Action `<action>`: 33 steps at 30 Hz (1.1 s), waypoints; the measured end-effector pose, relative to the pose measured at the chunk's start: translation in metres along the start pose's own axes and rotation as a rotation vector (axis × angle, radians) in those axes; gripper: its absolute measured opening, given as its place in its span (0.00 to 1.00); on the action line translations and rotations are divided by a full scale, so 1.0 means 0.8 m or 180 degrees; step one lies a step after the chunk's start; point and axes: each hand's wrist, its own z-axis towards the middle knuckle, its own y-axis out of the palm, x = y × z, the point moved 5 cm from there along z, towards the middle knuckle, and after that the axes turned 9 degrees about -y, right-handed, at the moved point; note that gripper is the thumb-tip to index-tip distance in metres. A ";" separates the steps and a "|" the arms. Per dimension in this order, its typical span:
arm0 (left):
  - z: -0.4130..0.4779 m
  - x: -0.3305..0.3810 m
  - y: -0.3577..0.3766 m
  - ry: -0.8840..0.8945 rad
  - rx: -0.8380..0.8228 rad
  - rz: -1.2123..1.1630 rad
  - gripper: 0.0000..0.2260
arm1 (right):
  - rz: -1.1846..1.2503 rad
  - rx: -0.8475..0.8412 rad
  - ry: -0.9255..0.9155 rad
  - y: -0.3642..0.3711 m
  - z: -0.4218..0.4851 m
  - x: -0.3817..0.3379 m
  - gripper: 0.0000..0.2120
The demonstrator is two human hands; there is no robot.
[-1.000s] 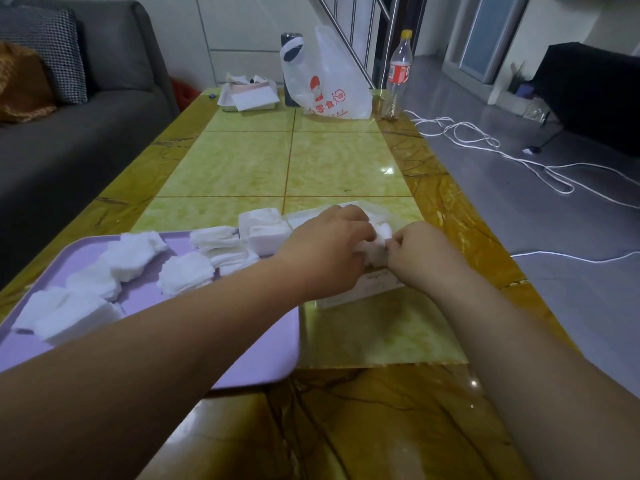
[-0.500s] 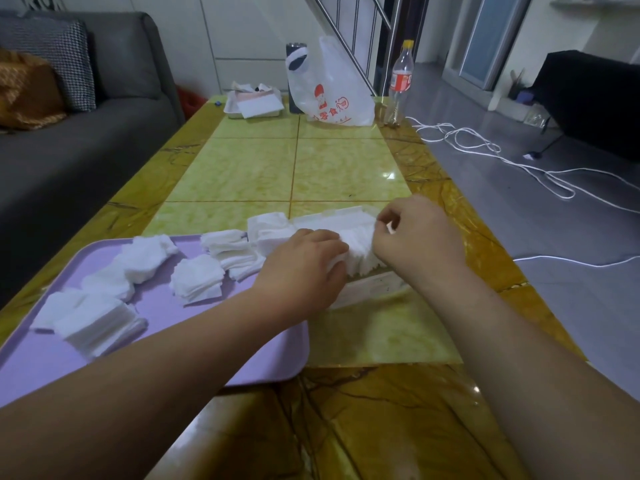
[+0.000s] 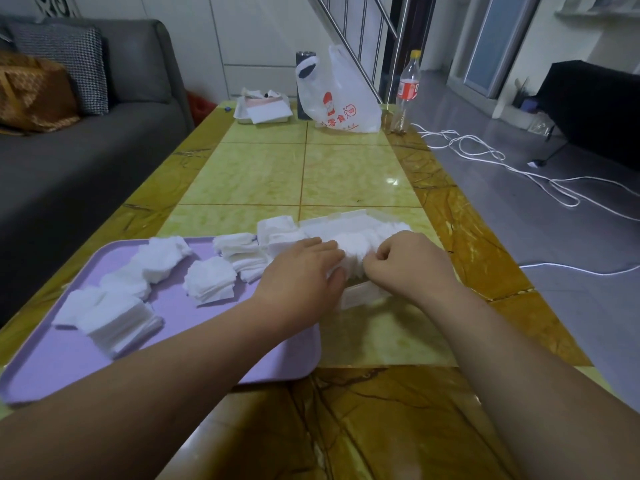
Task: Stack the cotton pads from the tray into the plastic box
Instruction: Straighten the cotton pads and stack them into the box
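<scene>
1. The left hand (image 3: 304,271) lies palm down with its fingers curled over the near end of a row of cotton pads (image 3: 360,242), pressing on them from the left
2. The right hand (image 3: 408,263) is bent into a loose fist, its fingertips pinching the same pads from the right; the two hands almost meet over the bundle
3. The pads under the hands stand packed on edge inside a clear plastic box (image 3: 360,296), which sits on the worktop (image 3: 346,174) just beside the right edge of the tray
4. The box's far rim and its near wall show on either side of the hands; how full it is beneath them cannot be told
5. The lilac tray (image 3: 173,351) lies to the left, under the left forearm, and carries several loose heaps of square white pads (image 3: 211,280), some near its far right corner and others toward its left side
6. At the far end of the worktop stand a white plastic bag (image 3: 341,102), a clear bottle with a red label (image 3: 408,88) and a small white tray of papers (image 3: 265,110)
</scene>
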 end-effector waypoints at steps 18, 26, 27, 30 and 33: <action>-0.076 -0.125 -0.056 -0.0491 -0.0035 -0.0027 0.14 | 0.0373 -0.0649 -0.1368 0.051 -0.035 -0.141 0.12; -0.015 -0.169 -0.072 -0.0927 0.0038 0.0046 0.17 | 0.0584 0.0185 -0.1077 0.060 -0.013 -0.148 0.14; -0.003 -0.171 -0.072 -0.0960 -0.0056 0.0112 0.21 | 0.0660 0.0306 -0.1108 0.064 -0.006 -0.151 0.18; 0.023 -0.176 -0.054 -0.1071 -0.0547 0.0166 0.29 | 0.0629 0.0115 -0.1033 0.068 0.028 -0.168 0.36; 0.031 -0.181 -0.029 -0.0931 -0.0783 0.0279 0.23 | 0.0285 -0.0449 -0.1112 0.072 0.078 -0.199 0.45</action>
